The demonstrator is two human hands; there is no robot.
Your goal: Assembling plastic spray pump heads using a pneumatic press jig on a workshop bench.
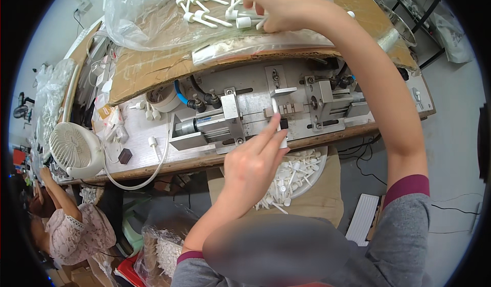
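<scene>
My left hand [251,163] is at the metal fixture [286,108] on the bench, its index finger stretched along a white capped stick [276,106]. The stick's upper end leans on the fixture's small block, and a white part shows beside my fingertips. My right hand [282,7] reaches across the bench to a heap of white capped sticks [203,18] on plastic film. Its fingers are apart over the pieces, with the thumb side close to a loose white cap [243,22]. Nothing firmly gripped shows in it.
Air cylinders [197,127] flank the fixture. Cardboard [148,77] overhangs it. A white fan [71,149] and tape roll [166,100] stand left. Below the bench edge, a bowl [318,177] holds many white sticks. Another person [82,231] works at far left.
</scene>
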